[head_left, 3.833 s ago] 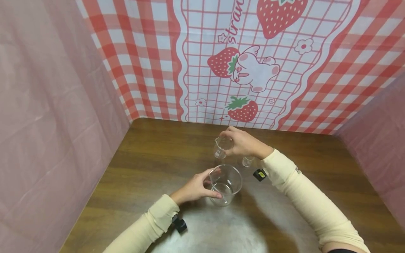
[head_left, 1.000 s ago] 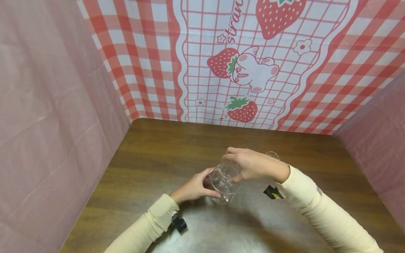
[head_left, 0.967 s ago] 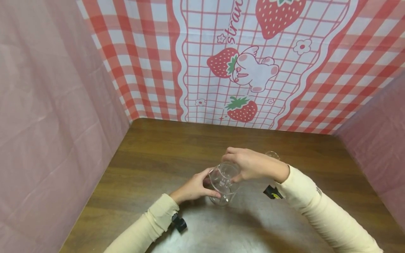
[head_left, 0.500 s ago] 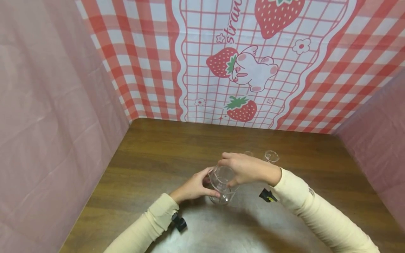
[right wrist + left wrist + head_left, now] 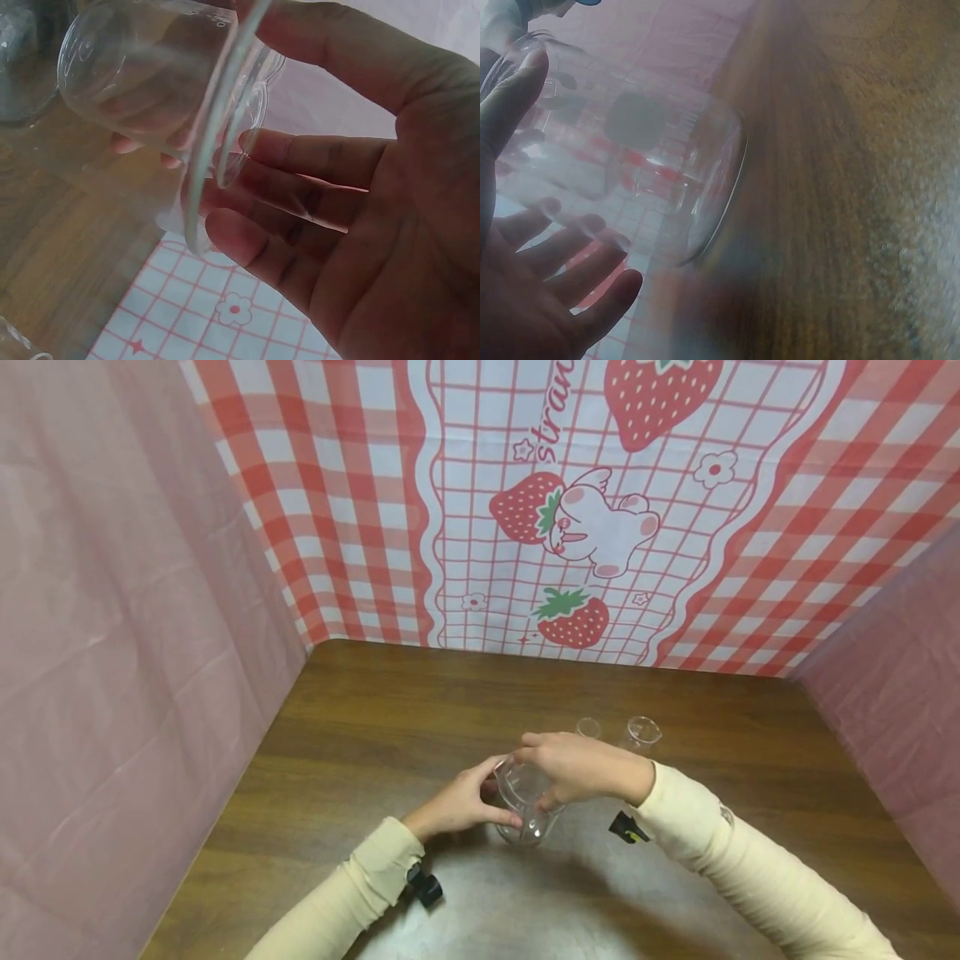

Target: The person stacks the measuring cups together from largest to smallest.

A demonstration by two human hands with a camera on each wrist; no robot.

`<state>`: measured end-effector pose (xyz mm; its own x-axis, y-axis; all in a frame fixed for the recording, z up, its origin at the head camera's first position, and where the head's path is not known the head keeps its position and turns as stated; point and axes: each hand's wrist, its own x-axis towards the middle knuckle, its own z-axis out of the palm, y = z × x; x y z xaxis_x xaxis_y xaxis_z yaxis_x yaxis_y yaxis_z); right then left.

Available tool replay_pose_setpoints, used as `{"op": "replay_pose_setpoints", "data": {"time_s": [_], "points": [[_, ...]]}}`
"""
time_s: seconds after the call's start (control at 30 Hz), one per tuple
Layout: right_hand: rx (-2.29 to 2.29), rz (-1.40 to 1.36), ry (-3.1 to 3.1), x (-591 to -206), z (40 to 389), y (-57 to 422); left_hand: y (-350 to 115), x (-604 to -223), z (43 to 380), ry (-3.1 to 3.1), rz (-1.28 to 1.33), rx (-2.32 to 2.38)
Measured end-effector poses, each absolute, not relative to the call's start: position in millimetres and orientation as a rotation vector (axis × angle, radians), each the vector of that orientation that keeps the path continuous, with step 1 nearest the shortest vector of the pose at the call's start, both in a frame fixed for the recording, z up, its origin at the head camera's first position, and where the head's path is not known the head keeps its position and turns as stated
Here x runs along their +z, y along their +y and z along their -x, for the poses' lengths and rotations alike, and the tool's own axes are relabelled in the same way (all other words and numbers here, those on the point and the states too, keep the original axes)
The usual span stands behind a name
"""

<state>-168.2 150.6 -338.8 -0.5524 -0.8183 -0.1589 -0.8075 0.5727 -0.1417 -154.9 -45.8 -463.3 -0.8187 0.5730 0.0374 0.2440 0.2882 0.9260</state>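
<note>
A large clear glass beaker (image 5: 531, 837) stands on the wooden table, and its body also fills much of the left wrist view. My left hand (image 5: 463, 802) grips it from the left side, thumb in front and fingers behind. Inside its mouth sits a smaller glass beaker (image 5: 142, 82), nested with its rim close to the large rim. My right hand (image 5: 581, 766) holds that smaller beaker near the top, thumb on one side and fingers on the other. Clear glass and my fingers make it hard to tell how deep it sits.
Behind my right hand stand two more small glass vessels, a tiny one (image 5: 588, 727) and a wider beaker with a spout (image 5: 643, 732). A strawberry-print cloth (image 5: 570, 552) hangs at the table's back edge, and pink curtains (image 5: 150, 635) flank both sides.
My right hand brought the smaller beaker from behind the large one into its mouth, then sank lower and slightly left. The two small vessels came into fuller view. My left hand stayed put.
</note>
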Motion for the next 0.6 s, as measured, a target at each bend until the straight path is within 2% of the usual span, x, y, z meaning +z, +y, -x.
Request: {"op": "replay_pose_setpoints", "data": {"time_s": [0.6], "points": [[0.082,1.403,2.655,-353.2,166.5,143.2,-45.3,-464.1,154.6,2.251,-0.719,1.549]]}}
